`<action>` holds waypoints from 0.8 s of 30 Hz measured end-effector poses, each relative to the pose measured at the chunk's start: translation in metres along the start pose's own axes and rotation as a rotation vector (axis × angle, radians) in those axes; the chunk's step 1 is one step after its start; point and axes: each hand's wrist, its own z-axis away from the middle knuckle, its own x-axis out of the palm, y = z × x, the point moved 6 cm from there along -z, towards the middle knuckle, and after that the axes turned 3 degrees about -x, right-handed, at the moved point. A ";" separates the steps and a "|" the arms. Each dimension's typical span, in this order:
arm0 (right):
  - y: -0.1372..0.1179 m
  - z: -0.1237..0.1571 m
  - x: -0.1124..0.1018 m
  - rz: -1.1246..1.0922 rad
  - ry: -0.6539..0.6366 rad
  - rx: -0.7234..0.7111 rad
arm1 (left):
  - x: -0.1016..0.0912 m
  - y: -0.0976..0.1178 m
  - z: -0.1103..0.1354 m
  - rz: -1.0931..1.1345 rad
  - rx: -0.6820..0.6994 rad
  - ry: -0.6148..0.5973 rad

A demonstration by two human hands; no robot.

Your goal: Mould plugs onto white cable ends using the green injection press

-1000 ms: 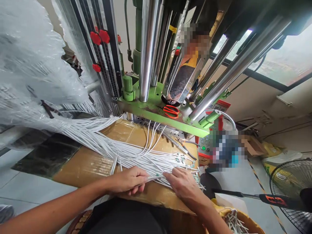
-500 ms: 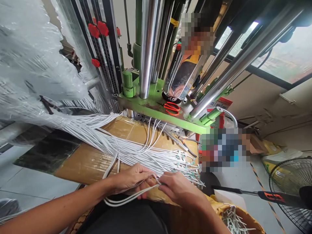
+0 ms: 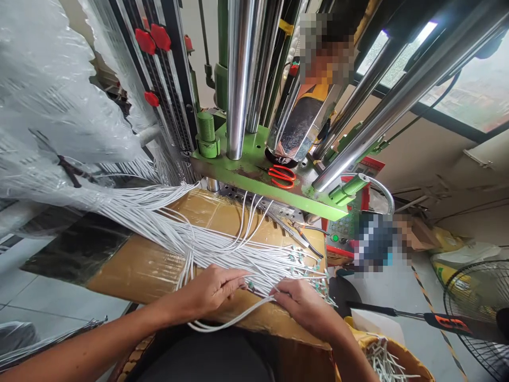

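A thick bundle of white cables [image 3: 191, 239] fans across a taped cardboard box [image 3: 131, 276], and small green-tipped terminals [image 3: 306, 265] mark its right-hand ends. My left hand [image 3: 212, 291] lies over the bundle, fingers pointing right, though its grip is hidden. My right hand [image 3: 304, 302] pinches several white cables. A loop of those cables [image 3: 226, 323] sags from it toward my body, passing below my left hand. Beyond the hands, pliers [image 3: 296, 236] rest on the bundle's far side.
A green machine plate [image 3: 254, 178] with chrome columns [image 3: 238, 79] stands just past the box, holding red-handled scissors [image 3: 281, 176]. Clear plastic sheeting [image 3: 51, 106] fills the left. A basket of cut cables [image 3: 392, 358] sits lower right, near a floor fan [image 3: 473, 313].
The cable loop has been drawn out of the bundle and now stretches lower between my hands. My right hand has shifted slightly right, and the view has tilted a little.
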 end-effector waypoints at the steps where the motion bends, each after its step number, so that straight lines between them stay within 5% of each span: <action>1: -0.001 -0.001 0.004 0.046 -0.022 0.004 | -0.004 0.003 -0.001 -0.062 0.030 0.048; 4: -0.005 -0.005 0.011 0.145 -0.031 0.002 | -0.006 0.007 -0.005 -0.142 0.030 0.059; 11: 0.005 -0.006 0.004 0.039 0.037 0.030 | 0.005 0.007 0.010 -0.143 0.022 -0.172; 18: 0.008 -0.002 0.004 0.034 0.048 0.025 | 0.004 0.007 0.018 -0.556 0.326 -0.268; 21: 0.008 0.002 0.000 0.066 0.060 0.006 | 0.009 -0.004 0.018 -0.730 0.410 -0.239; 24: 0.010 0.011 0.000 0.129 -0.009 -0.031 | 0.000 -0.014 0.011 -0.740 0.329 -0.100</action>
